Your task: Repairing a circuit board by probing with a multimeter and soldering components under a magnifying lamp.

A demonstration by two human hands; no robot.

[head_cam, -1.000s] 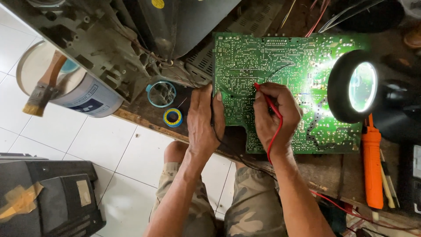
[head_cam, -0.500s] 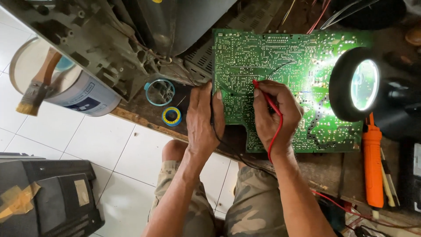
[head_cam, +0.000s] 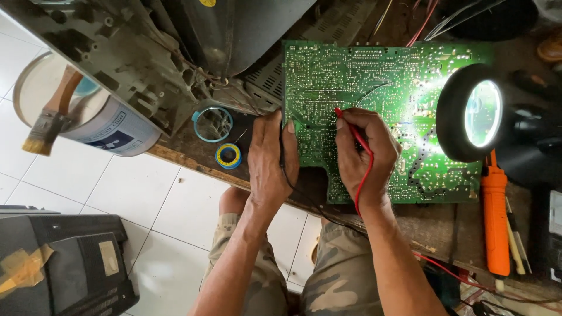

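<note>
A large green circuit board (head_cam: 404, 88) lies solder side up on a worn wooden bench (head_cam: 193, 161). My right hand (head_cam: 364, 155) grips a red test probe (head_cam: 346, 124) like a pen, its tip touching the board near the left-centre. A red lead runs down over my wrist. My left hand (head_cam: 271, 157) rests at the board's left edge and holds a black test probe (head_cam: 283, 149), mostly hidden under the fingers, with a black lead trailing back along the wrist.
A lit round magnifier lamp (head_cam: 480, 114) hangs over the board's right side. An orange-handled tool (head_cam: 496, 222) lies at right. Two tape rolls (head_cam: 228, 155) sit left of my hand. A tube television chassis (head_cam: 175, 52), a paint can with brush (head_cam: 88, 114), and a black casing (head_cam: 58, 263) stand nearby.
The view has shifted slightly. Both hands stay on the board with the probes, the red tip staying at about the same spot.
</note>
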